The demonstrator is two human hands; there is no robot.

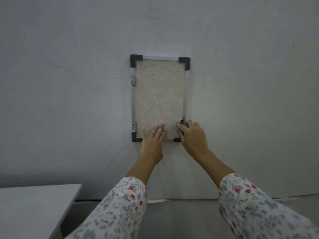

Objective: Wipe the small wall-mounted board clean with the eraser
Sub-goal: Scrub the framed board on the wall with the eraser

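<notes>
Board: the small board (158, 99) hangs upright on the wall (69, 83), long axis vertical, black caps on its corners, a speckled beige face inside a thin metal frame.
Left hand: the left hand (152, 138) lies flat on the lower part of the face, fingers straight and close together, thumb out to the side; it looks to be steadying the board.
Right hand: the right hand (194, 135) is curled around a small dark thing at the board's lower right corner, fingers closed over it.
Eraser: that dark thing, mostly hidden in the grip, is probably the eraser (183, 123); only its top shows, touching the right frame edge.
Key relation: almost the whole face lies above and to the left of the eraser, so the wiping should run upward along the long axis.
Nearer hand: the right, already at the surface.
Worktop: a grey worktop (34, 204) stands low on the left, well apart.
</notes>
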